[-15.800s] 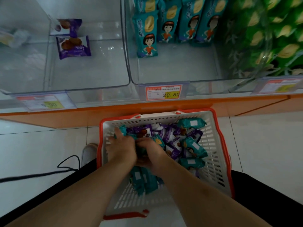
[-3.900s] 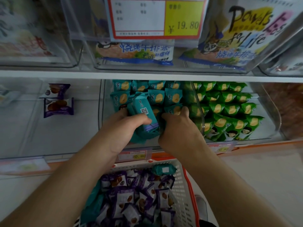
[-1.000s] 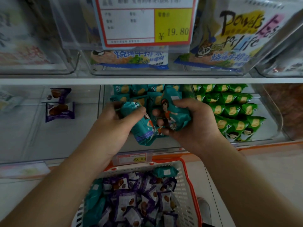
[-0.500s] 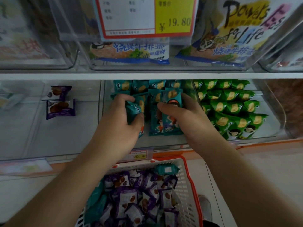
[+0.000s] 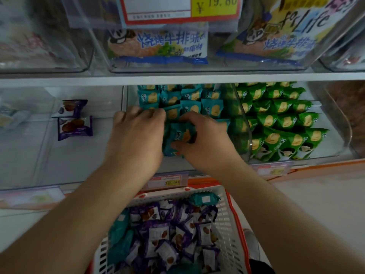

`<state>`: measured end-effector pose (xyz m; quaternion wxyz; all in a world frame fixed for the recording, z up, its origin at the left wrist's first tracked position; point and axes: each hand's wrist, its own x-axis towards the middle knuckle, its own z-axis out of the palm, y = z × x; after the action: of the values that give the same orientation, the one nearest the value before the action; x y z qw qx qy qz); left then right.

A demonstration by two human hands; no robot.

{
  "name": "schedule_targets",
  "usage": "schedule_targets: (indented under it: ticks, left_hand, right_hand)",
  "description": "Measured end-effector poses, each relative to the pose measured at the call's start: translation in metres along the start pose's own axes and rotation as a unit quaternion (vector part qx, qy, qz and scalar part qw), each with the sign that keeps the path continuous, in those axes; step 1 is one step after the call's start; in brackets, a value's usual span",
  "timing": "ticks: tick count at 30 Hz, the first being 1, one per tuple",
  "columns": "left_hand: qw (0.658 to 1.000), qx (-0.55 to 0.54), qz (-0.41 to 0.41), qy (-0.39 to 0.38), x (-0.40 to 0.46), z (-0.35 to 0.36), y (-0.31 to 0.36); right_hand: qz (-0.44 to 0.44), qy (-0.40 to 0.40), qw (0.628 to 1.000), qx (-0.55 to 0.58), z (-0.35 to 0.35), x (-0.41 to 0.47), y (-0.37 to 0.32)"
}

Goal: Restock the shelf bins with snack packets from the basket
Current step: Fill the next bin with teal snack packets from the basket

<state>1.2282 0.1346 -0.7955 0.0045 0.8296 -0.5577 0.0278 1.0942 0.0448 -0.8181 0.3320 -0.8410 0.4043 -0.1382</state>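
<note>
Both hands reach into the middle clear shelf bin (image 5: 244, 123), which holds rows of teal snack packets (image 5: 211, 107). My right hand (image 5: 205, 143) pinches a teal packet (image 5: 180, 136) between thumb and fingers at the front of the rows. My left hand (image 5: 136, 139) lies beside it, fingers curled over the packets at the bin's left side; what it holds is hidden. Below, the white basket with a red rim (image 5: 227, 216) carries several purple packets (image 5: 158, 234) and a few teal ones (image 5: 204, 198).
The left bin holds two purple packets (image 5: 75, 127). The right bin is packed with green packets (image 5: 284, 123). Large bags (image 5: 158, 46) fill the bins on the shelf above, behind a price tag (image 5: 181, 8). A price label (image 5: 167, 180) hangs on the shelf edge over the basket.
Both hands have pushed deeper into the middle bin. The teal packets they held up in front of the bin now lie low among the rows, the right hand still on one.
</note>
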Motion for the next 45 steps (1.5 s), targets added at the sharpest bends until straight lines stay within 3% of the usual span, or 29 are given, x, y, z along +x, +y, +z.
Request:
schedule_targets:
  ticks: [3,6,14,18,23,26,34,39,45]
  left_hand:
    - [0.999,0.046,-0.01,0.011,0.001,0.009,-0.002]
    - [0.997,0.057,-0.03,0.032,-0.002,0.015,-0.002]
    - [0.996,0.056,-0.043,0.048,-0.003,0.017,-0.005]
    - [0.995,0.054,-0.042,0.067,-0.002,0.017,-0.004]
    - [0.996,0.038,-0.018,0.077,-0.005,0.013,0.001]
    - [0.999,-0.023,0.019,0.031,-0.013,0.006,0.009]
    - [0.988,-0.098,0.026,-0.117,-0.012,0.02,0.016]
    - [0.966,-0.2,0.002,-0.161,-0.007,0.037,0.015]
    - [0.964,-0.212,-0.003,-0.16,-0.007,0.04,0.014]
  right_hand:
    - [-0.033,0.004,0.996,-0.085,0.014,0.0,-0.002]
    - [0.004,0.021,0.991,-0.13,0.022,0.001,0.0]
    - [0.026,0.065,0.997,-0.037,0.023,0.004,-0.001]
    - [0.012,0.034,0.994,-0.103,0.022,-0.001,0.005]
    - [-0.019,-0.041,0.997,-0.062,0.025,-0.002,0.008]
    - [-0.035,-0.074,0.994,-0.07,0.023,0.0,0.006]
    - [-0.005,-0.128,0.989,-0.073,0.02,0.001,0.01]
    - [-0.011,-0.121,0.991,-0.062,0.016,-0.002,0.009]
    - [0.02,-0.145,0.986,-0.076,0.011,0.0,0.007]
